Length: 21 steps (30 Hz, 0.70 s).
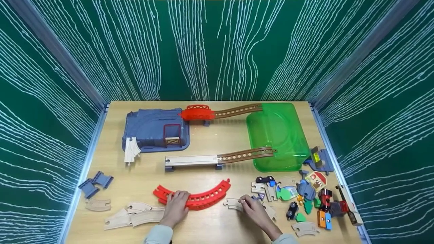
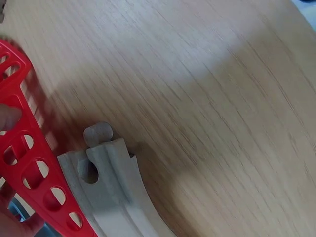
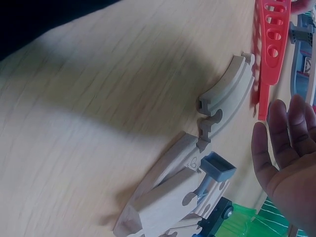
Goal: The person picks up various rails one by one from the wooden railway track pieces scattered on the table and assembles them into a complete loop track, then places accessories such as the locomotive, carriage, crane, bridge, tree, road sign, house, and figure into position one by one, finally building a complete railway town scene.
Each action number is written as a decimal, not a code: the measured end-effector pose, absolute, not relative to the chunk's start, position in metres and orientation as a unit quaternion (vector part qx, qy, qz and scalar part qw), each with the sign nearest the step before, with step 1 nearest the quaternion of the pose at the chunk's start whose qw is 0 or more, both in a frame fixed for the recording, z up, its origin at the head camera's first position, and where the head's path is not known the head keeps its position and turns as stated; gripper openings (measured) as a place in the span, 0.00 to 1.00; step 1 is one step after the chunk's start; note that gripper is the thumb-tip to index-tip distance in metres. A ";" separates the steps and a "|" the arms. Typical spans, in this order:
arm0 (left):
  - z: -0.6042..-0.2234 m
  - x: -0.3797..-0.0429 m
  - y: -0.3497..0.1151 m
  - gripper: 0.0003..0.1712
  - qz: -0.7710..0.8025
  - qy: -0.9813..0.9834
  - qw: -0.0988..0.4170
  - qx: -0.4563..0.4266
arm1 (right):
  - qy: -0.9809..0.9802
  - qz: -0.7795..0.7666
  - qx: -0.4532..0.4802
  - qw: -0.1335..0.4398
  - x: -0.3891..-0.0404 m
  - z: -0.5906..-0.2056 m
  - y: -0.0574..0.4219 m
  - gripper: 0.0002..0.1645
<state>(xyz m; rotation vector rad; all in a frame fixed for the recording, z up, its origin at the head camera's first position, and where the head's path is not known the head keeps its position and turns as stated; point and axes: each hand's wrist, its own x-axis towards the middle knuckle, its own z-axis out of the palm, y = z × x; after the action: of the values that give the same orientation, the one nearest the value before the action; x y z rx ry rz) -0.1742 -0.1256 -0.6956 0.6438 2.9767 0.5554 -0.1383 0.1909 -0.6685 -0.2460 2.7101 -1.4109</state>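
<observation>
My left hand (image 1: 177, 207) grips the left part of a red curved toy train track (image 1: 210, 199), a raised piece with holes along its side. In the left wrist view, a fingertip (image 2: 9, 117) lies over the red side wall. Close to that wall is the end of a wooden track (image 2: 106, 170). My right hand (image 1: 253, 209) is over the table beside a short curved wooden track (image 1: 233, 204). Its fingers are loosely bent with nothing between them in the right wrist view, near the tapered end of the red track (image 3: 269, 74).
A grey base (image 1: 152, 125) and a green bin (image 1: 284, 135) stand at the back, joined by a red bridge (image 1: 197, 113) and brown track (image 1: 237, 110). A white raised track (image 1: 191, 160) lies in front. Loose toys (image 1: 307, 189) crowd the right; wooden tracks (image 1: 135, 217) lie left.
</observation>
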 end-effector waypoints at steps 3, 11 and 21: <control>-0.695 -0.176 -0.124 0.27 0.186 0.960 0.024 0.207 | 0.884 -0.460 -0.074 0.044 -0.140 -0.668 0.190 0.09; -0.696 -0.180 -0.129 0.28 0.201 0.954 0.021 0.223 | 0.875 -0.475 -0.079 0.055 -0.145 -0.670 0.187 0.10; -0.677 -0.198 -0.198 0.28 0.272 0.954 -0.010 0.125 | 0.871 -0.480 -0.057 0.091 -0.149 -0.671 0.187 0.13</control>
<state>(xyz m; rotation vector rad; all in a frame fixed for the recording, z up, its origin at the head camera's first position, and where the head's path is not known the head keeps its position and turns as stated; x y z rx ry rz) -0.1984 -0.1984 -0.6769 0.3959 3.0176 0.8587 -0.1486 0.1868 -0.6712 -0.1682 2.5885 -1.4262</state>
